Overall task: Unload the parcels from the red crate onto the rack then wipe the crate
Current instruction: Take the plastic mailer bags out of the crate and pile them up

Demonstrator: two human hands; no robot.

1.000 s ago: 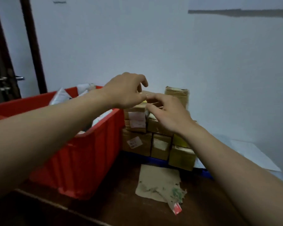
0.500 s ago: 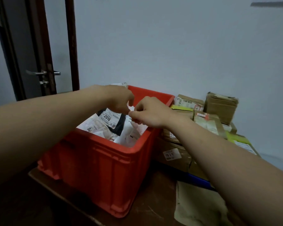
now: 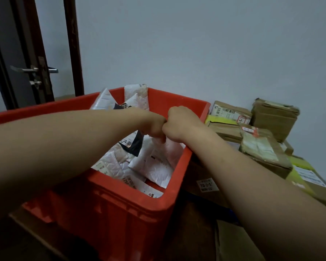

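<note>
Our left hand (image 3: pixel 154 127) and right hand (image 3: pixel 179 125) meet knuckle to knuckle above the red crate (image 3: pixel 132 210). The fingers of both are curled tight and closed on the top edge of a white parcel (image 3: pixel 156 162), which stands on end inside the crate against its right wall. The fingertips themselves are hidden under the hands.

Around that parcel the crate holds more pale mailers (image 3: pixel 111 164), crumpled and labelled, with a black mailer (image 3: pixel 135 146) among them just below the left hand. Two more white bags (image 3: pixel 135 95) poke up above the crate's far rim.

The crate sits on a dark brown surface (image 3: pixel 192 232), scuffed and dim. A sheet of brown paper (image 3: pixel 233 243) lies flat on it, near the crate's front right corner.

Just to the right of the crate, cardboard boxes (image 3: pixel 271 117) are stacked in a rough heap against the wall, several with shipping labels, and a yellow package (image 3: pixel 297 166) shows among them.

Behind the crate rises a plain pale grey wall (image 3: pixel 196 53). To the crate's far left stands a dark door (image 3: pixel 17 53) with a metal lever handle (image 3: pixel 34 69), next to a dark brown frame (image 3: pixel 72 44).
</note>
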